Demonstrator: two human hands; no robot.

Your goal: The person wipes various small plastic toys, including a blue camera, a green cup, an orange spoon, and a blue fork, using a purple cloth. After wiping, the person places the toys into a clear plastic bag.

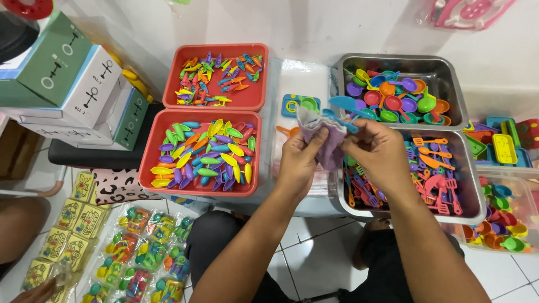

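Note:
My left hand (299,159) and my right hand (377,151) are raised together at the centre of the head view, both pinching a small clear plastic bag (327,137) with purple toy pieces inside. A blue toy spoon (345,106) sticks up out of the bag by my right fingers. Just behind the bag lies a blue toy piece with a green cup (300,104) on a white surface.
Two red trays hold small colourful toys: the far one (216,101) tiny figures, the near one (149,163) leaf shapes. Two steel pans hold toy cups (449,73) and utensils (471,207). Boxes (67,84) stand at left, packed toy bags (140,252) on the floor.

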